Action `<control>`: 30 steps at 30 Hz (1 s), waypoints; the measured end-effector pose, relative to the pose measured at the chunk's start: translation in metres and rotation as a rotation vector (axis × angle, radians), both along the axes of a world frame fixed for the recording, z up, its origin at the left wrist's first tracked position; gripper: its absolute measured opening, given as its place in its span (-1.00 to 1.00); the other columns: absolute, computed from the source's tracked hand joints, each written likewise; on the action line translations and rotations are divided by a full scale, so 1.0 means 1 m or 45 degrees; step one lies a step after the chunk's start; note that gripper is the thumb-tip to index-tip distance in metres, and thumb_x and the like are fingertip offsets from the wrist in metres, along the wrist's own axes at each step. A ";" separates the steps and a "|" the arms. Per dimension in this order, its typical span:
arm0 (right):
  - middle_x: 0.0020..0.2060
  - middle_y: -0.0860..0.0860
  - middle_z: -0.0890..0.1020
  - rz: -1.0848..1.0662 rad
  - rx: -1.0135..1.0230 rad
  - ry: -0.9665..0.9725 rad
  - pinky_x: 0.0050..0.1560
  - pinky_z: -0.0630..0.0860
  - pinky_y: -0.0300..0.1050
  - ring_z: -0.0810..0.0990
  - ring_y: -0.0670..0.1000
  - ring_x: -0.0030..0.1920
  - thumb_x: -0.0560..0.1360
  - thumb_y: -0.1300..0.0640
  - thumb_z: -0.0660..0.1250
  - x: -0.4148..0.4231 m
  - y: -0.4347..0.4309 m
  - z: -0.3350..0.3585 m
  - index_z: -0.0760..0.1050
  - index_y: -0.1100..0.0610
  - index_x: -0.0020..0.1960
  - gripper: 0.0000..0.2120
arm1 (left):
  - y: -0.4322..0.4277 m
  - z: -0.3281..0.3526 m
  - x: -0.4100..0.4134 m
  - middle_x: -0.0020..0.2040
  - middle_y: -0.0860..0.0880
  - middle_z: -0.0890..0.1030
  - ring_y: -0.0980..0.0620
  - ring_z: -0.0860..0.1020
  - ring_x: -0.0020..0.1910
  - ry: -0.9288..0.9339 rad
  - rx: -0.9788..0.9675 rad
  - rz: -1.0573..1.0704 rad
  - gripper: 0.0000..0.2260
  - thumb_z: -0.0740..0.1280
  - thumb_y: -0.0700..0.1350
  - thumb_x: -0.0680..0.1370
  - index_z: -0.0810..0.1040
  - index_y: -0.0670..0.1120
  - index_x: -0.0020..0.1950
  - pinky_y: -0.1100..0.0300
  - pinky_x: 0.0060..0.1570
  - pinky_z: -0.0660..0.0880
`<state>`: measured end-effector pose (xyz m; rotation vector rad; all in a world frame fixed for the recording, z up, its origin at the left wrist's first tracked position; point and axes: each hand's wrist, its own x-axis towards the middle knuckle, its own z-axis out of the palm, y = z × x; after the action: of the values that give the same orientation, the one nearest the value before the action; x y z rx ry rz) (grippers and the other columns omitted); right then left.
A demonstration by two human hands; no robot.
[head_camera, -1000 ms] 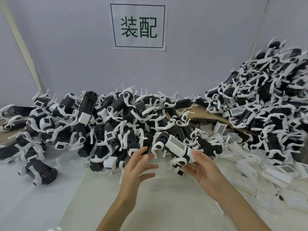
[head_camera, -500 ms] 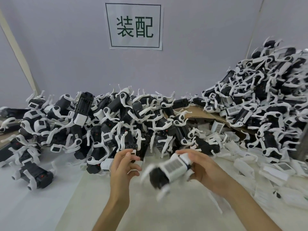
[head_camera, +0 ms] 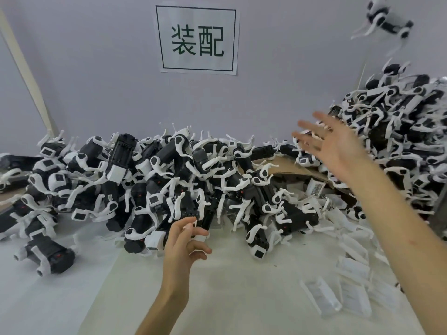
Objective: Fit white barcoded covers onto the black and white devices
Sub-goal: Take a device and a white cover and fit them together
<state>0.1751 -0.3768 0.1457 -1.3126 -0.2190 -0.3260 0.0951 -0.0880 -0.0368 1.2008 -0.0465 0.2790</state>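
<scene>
Right hand [head_camera: 336,151] raised at 2 o'clock, fingers splayed, empty. Device [head_camera: 387,20] airborne at 1 o'clock above right heap [head_camera: 399,146]; reads as toss onto done heap. Left hand [head_camera: 183,240] at centre, fingers half-curled at centre pile [head_camera: 193,184] edge, grasp unclear; likely next pick. Loose covers [head_camera: 321,296] at 4 o'clock, within reach.

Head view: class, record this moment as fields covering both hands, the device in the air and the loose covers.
Right hand: raised, fingers spread, holding nothing
Left hand: low, fingers loosely curled; grip unclear
Airborne device: blurred, above right pile
Loose covers: on table, lower right
</scene>
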 end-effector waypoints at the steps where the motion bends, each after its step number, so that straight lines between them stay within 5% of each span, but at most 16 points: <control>1: 0.23 0.07 0.63 -0.010 -0.170 0.022 0.17 0.58 0.02 0.69 0.09 0.13 0.67 0.05 0.21 0.000 0.008 -0.015 0.38 0.07 0.43 -0.65 | 0.000 0.001 -0.001 -0.15 -0.11 0.65 -0.03 0.55 -0.39 -0.001 -0.003 0.011 -0.79 0.30 -0.09 0.61 0.49 -0.09 0.23 0.10 -0.28 0.44; 5: 0.23 -0.16 0.59 -0.244 -0.856 0.051 0.30 0.44 -0.05 0.57 -0.13 0.21 0.62 0.07 0.31 -0.013 0.028 -0.098 0.49 -0.09 0.32 -0.71 | 0.000 0.001 -0.005 -0.09 -0.11 0.69 -0.01 0.56 -0.35 -0.039 0.036 0.165 -0.59 0.32 -0.12 0.61 0.33 0.14 0.41 0.11 -0.23 0.49; 10: 0.36 -0.07 0.53 -0.714 -1.614 0.096 0.43 0.16 -0.01 0.43 0.04 0.40 0.56 -0.01 0.38 -0.020 0.030 -0.175 0.53 -0.01 0.36 -0.63 | 0.009 0.000 -0.001 -0.16 -0.03 0.72 0.05 0.51 -0.47 0.077 0.154 0.305 -0.43 0.25 -0.24 0.62 0.18 0.08 0.58 0.10 -0.21 0.50; 15: 0.13 -0.13 0.67 -0.711 -1.595 -0.019 0.44 0.05 -0.04 0.56 -0.07 0.24 0.57 0.02 0.36 -0.022 0.032 -0.180 0.66 -0.05 0.04 -0.89 | 0.010 -0.003 -0.001 -0.23 0.01 0.73 0.11 0.34 -0.57 0.119 0.338 0.247 -0.51 0.26 -0.19 0.63 0.26 0.11 0.53 0.39 -0.46 0.43; 21: 0.21 -0.10 0.62 -0.662 -1.634 -0.063 0.46 -0.07 -0.08 0.50 -0.09 0.32 0.50 -0.06 0.45 -0.032 0.030 -0.186 0.61 -0.12 -0.18 -0.91 | 0.008 -0.001 -0.002 -0.23 0.09 0.70 0.14 0.46 -0.50 0.134 0.502 0.295 -0.53 0.27 -0.19 0.63 0.27 0.13 0.48 0.33 -0.38 0.46; 25: 0.20 -0.09 0.63 -0.682 -1.670 -0.060 0.51 -0.08 0.01 0.48 -0.08 0.35 0.44 0.05 0.50 -0.031 0.035 -0.190 0.60 -0.11 -0.15 -0.90 | 0.001 0.002 -0.007 -0.11 0.15 0.65 0.10 0.61 -0.14 -0.135 0.817 0.516 -0.63 0.33 -0.30 0.57 0.46 0.13 0.22 0.24 -0.18 0.49; 28: 0.04 -0.16 0.64 -0.716 -1.621 -0.115 0.49 -0.06 0.01 0.55 -0.03 0.22 0.44 0.11 0.52 -0.032 0.036 -0.192 0.58 -0.09 -0.20 -0.85 | 0.001 0.002 -0.009 0.18 0.02 0.60 -0.03 0.53 0.18 -0.348 1.207 0.804 -0.58 0.45 -0.35 0.45 0.56 -0.04 0.25 0.04 0.17 0.44; 30: -0.05 -0.18 0.62 -0.745 -1.570 -0.171 0.43 -0.01 -0.05 0.55 -0.01 0.13 0.42 0.15 0.53 -0.033 0.040 -0.192 0.58 -0.06 -0.23 -0.83 | 0.007 -0.001 -0.005 0.29 -0.06 0.57 -0.14 0.47 0.31 -0.247 1.425 0.961 -0.53 0.51 -0.28 0.39 0.58 -0.08 0.29 -0.08 0.27 0.32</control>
<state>0.1418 -0.3372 -0.0462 -2.5840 -0.1349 -0.8511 0.0900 -0.0810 -0.0376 2.2753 0.1033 1.1322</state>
